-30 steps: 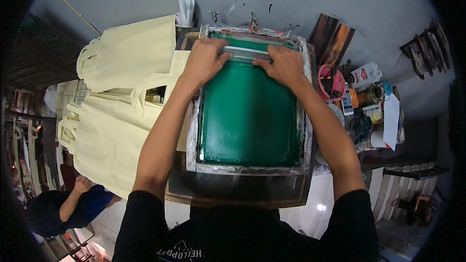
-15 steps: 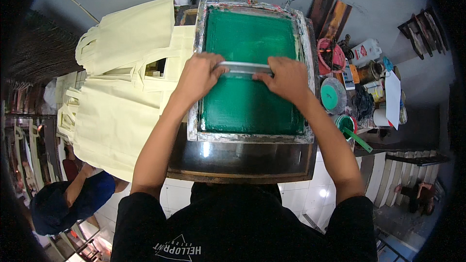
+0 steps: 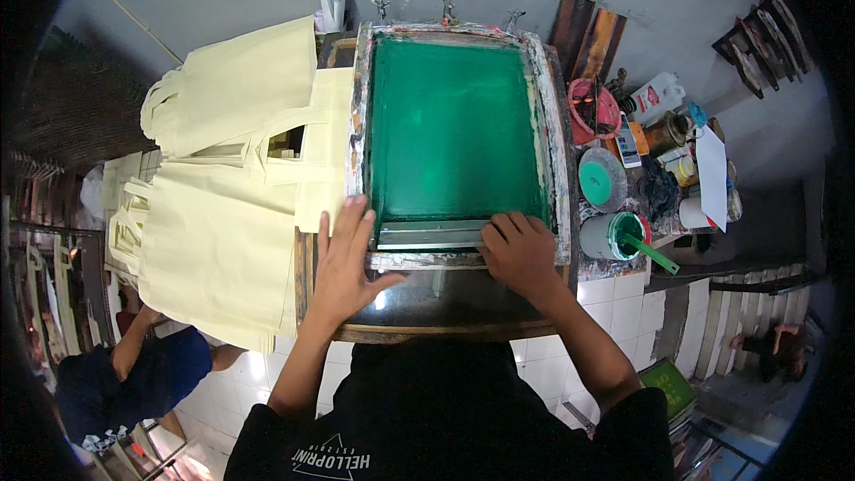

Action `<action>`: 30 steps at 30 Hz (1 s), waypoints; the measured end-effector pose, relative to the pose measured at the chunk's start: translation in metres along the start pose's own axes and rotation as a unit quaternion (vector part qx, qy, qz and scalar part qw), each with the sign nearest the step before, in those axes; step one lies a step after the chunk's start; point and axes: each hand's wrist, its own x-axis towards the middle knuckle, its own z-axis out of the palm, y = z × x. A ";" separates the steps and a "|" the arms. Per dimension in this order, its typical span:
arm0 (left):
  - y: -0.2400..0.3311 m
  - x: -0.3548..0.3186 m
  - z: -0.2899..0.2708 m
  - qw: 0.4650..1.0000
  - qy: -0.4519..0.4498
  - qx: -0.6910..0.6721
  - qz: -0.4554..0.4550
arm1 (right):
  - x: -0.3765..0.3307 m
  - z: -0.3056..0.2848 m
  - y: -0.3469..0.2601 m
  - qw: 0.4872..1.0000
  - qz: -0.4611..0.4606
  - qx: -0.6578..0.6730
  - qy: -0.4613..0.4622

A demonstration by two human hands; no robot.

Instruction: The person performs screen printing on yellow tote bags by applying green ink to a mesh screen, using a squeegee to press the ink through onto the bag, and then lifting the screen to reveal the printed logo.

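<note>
In front of me lies a screen-printing frame [image 3: 561, 178], its mesh [image 3: 454, 125] coated with wet green ink. A squeegee [image 3: 427, 234] with a metallic grip rests across the near end of the mesh. My right hand [image 3: 521, 254] is closed over its right end. My left hand [image 3: 343, 258] is off the squeegee, fingers spread, at the near left corner of the frame. Pale yellow fabric bags [image 3: 214, 240] lie in stacks on the left, and a piece of the same fabric [image 3: 329, 134] reaches to the frame's left edge.
To the right stand a tub of green ink [image 3: 598, 239] with a green spatula [image 3: 659, 256] in it, a dish of green ink [image 3: 614, 156], a pink basket [image 3: 606, 125] and a white jug [image 3: 661, 93]. A person [image 3: 134, 383] is at the lower left.
The squeegee has come toward me from the mesh's middle to its near end. My left hand has let go of it and opened; my right hand has stayed on it.
</note>
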 end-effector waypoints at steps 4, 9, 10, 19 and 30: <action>-0.021 -0.012 0.007 0.991 0.102 0.026 0.084 | 0.001 -0.024 -0.005 0.997 -0.008 0.042 0.067; 0.007 0.043 -0.053 0.954 0.279 -0.094 0.060 | 0.062 -0.105 0.000 0.976 -0.028 -0.051 0.209; 0.014 0.063 -0.063 0.934 0.326 -0.124 0.070 | 0.083 -0.122 0.008 0.970 -0.036 -0.083 0.227; -0.088 0.094 -0.024 0.977 -0.053 0.105 -0.175 | 0.239 -0.238 0.045 0.980 0.116 -0.057 0.153; -0.104 0.095 -0.058 0.944 0.049 -0.175 -0.277 | 0.296 -0.244 0.098 0.971 0.073 -0.093 0.207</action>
